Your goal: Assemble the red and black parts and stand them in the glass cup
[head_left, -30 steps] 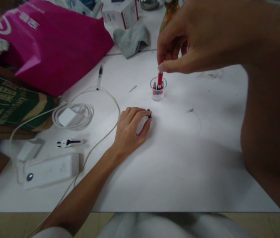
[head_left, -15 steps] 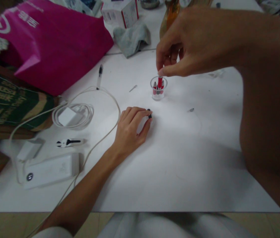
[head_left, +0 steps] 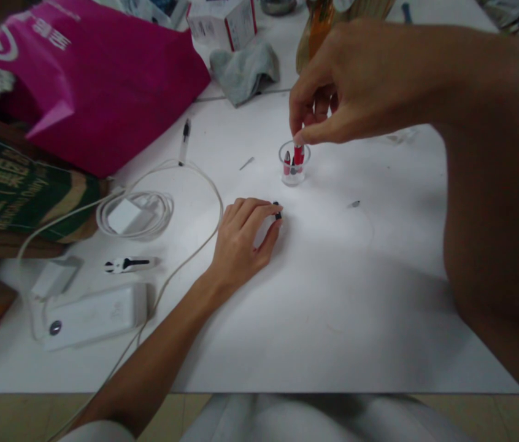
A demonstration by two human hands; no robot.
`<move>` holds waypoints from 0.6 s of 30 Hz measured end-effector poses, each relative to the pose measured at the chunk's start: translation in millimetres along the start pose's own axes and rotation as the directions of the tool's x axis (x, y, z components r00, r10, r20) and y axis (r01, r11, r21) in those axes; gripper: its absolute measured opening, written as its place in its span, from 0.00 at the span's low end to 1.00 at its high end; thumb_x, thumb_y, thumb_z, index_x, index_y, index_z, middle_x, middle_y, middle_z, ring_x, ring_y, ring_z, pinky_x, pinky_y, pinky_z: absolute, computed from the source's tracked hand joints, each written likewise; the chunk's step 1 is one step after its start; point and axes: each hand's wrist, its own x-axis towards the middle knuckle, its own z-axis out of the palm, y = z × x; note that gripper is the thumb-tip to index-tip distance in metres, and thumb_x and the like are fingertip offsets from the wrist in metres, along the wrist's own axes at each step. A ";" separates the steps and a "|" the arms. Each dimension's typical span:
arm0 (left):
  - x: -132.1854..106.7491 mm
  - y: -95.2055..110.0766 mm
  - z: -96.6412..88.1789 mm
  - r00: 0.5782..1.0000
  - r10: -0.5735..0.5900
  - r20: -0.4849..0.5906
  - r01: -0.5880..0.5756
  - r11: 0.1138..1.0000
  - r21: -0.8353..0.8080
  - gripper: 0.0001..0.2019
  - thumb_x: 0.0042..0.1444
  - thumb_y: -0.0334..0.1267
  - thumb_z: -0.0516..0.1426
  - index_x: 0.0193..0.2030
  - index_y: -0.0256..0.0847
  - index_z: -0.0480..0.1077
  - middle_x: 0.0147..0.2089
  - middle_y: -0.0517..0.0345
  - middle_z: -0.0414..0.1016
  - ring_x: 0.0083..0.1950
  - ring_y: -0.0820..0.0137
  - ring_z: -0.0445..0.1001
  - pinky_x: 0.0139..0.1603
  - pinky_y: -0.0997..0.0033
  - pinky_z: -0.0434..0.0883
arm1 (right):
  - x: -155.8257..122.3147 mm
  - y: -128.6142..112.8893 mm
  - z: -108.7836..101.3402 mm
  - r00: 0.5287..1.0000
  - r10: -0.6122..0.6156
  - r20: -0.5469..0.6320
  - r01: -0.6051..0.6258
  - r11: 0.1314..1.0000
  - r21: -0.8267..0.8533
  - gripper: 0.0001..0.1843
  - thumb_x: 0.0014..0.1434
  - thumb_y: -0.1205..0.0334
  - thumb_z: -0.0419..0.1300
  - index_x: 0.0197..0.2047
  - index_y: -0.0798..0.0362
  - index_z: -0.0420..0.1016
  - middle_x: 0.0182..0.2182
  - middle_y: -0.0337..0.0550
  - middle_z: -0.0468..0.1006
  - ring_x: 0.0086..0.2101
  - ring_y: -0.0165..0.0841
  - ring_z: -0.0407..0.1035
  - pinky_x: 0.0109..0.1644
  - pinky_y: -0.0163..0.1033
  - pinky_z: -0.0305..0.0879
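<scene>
My right hand [head_left: 333,86] reaches over a small clear cup [head_left: 293,181] and pinches the top of a small red piece [head_left: 299,155]. The lower end of that piece is inside the cup, beside a red piece with a silver tip [head_left: 287,162] and a dark one [head_left: 293,167]. Closer to me, my left hand [head_left: 243,236] rests on the white table and holds a short black piece [head_left: 278,212] between thumb and fingertips. What exact kind these little pieces are, I cannot tell.
A pen [head_left: 184,142] and two small slivers lie near the cup. To the left are a coiled white cable [head_left: 162,215], white-and-black nippers [head_left: 129,264], a power bank [head_left: 96,316] and a magenta bag [head_left: 116,86]. Behind sit a grey cloth [head_left: 243,73], a box [head_left: 222,24] and an amber bottle [head_left: 310,37].
My right hand has dipped slightly, and the red piece in its fingers is lower in the cup. The left hand stays where it was with the black piece.
</scene>
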 end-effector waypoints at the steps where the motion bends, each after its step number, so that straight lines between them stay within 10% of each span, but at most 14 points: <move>1: 0.1 0.0 0.0 1.000 -0.001 0.002 0.001 1.000 0.000 0.08 0.77 0.35 0.62 0.59 0.44 0.78 0.53 0.49 0.85 0.54 0.58 0.81 0.57 0.53 0.77 | -0.3 -0.3 -0.1 1.000 0.000 -0.001 0.000 1.000 -0.002 0.15 0.69 0.53 0.65 0.47 0.47 0.93 0.35 0.41 0.87 0.34 0.40 0.79 0.39 0.43 0.66; 18: 0.2 -0.1 0.3 1.000 0.012 -0.004 -0.013 1.000 -0.012 0.08 0.76 0.34 0.63 0.59 0.44 0.78 0.53 0.49 0.85 0.54 0.58 0.81 0.56 0.54 0.77 | -1.1 -0.9 0.1 1.000 -0.006 -0.006 0.006 1.000 -0.001 0.15 0.68 0.53 0.65 0.47 0.49 0.93 0.34 0.42 0.86 0.34 0.39 0.78 0.39 0.42 0.64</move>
